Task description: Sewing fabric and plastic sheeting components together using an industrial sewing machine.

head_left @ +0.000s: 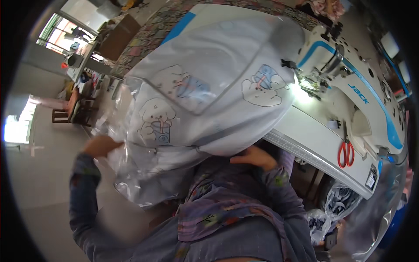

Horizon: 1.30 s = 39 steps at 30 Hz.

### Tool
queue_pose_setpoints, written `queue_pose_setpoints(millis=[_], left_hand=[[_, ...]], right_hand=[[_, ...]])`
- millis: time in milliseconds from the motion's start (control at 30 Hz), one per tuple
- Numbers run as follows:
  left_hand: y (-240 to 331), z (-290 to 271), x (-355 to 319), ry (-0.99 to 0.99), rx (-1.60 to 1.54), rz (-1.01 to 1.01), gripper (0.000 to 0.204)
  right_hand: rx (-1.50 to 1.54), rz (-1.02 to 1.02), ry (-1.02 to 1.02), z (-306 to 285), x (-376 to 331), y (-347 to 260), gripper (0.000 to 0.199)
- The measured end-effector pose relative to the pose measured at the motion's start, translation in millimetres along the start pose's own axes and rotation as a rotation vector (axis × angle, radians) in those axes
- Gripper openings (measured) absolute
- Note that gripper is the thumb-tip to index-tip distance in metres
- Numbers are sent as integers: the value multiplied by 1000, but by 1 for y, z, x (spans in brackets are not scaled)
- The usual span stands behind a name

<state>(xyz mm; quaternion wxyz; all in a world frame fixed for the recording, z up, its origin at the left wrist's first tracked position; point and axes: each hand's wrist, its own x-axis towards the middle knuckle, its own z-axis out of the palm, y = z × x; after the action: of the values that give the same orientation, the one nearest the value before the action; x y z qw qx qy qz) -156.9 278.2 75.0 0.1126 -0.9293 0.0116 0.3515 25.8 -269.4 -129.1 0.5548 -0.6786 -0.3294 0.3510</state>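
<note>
A large piece of white fabric (227,118) printed with cartoon puppies spreads over the machine table and hangs down toward my lap. Clear shiny plastic (131,185) lies along its left and lower sides. My left hand (102,146) is at the left edge of the plastic, its thumb side toward it; motion blur hides whether the fingers grip. Under the fabric's near edge, my right hand (257,158) has its fingers stretched out to the left, close to the cloth. The fabric's right edge reaches the lit needle area of a white and blue sewing machine (321,65).
Red-handled scissors (346,153) lie on the white machine table (305,131), right of the fabric. Plastic bags of dark pieces (340,201) sit below the table's right end. A patterned cloth (152,39) covers the far side. A wooden chair (74,107) stands at the left.
</note>
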Motion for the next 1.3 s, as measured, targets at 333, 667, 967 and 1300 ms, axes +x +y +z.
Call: queue_pose_setpoints(millis=[333,667,967,1300], left_hand=[[-137,-108,33,793,487,-465,9],[281,-15,60,801,-1544,-165,25],[225,42,137,621,-2860,408,46],[219,50,119,1048,-2636,-85,17]], right_hand=[[783,47,102,34,-86,-74,15],[313,-109,487,15,-97,-113,14],[1121,283,304,35,-137,-72,20],[458,29,884,-99,-50,-83,49]])
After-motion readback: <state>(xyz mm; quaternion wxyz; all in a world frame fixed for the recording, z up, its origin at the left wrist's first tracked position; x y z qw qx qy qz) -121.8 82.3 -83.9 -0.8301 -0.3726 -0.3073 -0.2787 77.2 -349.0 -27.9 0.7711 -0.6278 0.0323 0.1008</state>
